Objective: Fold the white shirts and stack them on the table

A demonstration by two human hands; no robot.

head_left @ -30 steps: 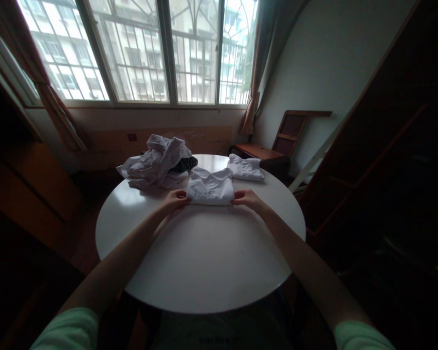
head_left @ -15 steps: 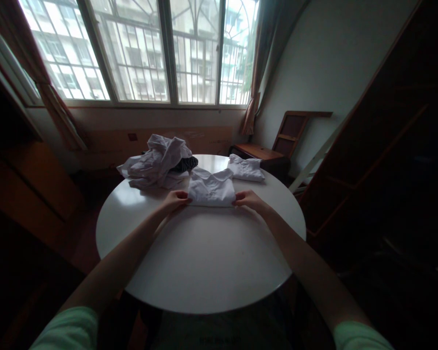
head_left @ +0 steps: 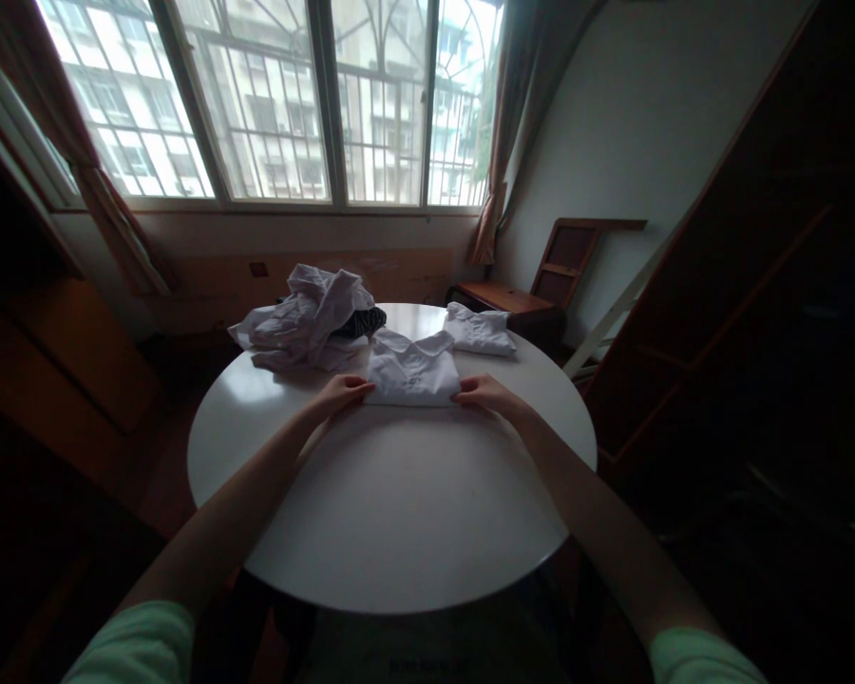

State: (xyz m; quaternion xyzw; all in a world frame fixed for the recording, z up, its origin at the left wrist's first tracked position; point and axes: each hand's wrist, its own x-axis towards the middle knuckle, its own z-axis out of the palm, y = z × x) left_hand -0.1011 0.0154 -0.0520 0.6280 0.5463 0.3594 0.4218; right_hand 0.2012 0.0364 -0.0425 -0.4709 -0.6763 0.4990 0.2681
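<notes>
A folded white shirt [head_left: 413, 375] with its collar facing away lies on the round white table [head_left: 399, 503]. My left hand [head_left: 340, 391] grips its near left corner, fingers tucked under the edge. My right hand [head_left: 483, 391] grips its near right corner the same way. The shirt rests flat between both hands.
A heap of unfolded white garments [head_left: 306, 328] with a dark striped piece [head_left: 362, 323] sits at the table's far left. A second folded white shirt [head_left: 479, 330] lies at the far right. A wooden chair [head_left: 541, 285] stands beyond the table, and dark wooden furniture [head_left: 755, 285] stands on the right.
Both hands have slid slightly inward along the folded shirt's near edge, and the shirt has shifted a touch toward me. Nothing else has moved.
</notes>
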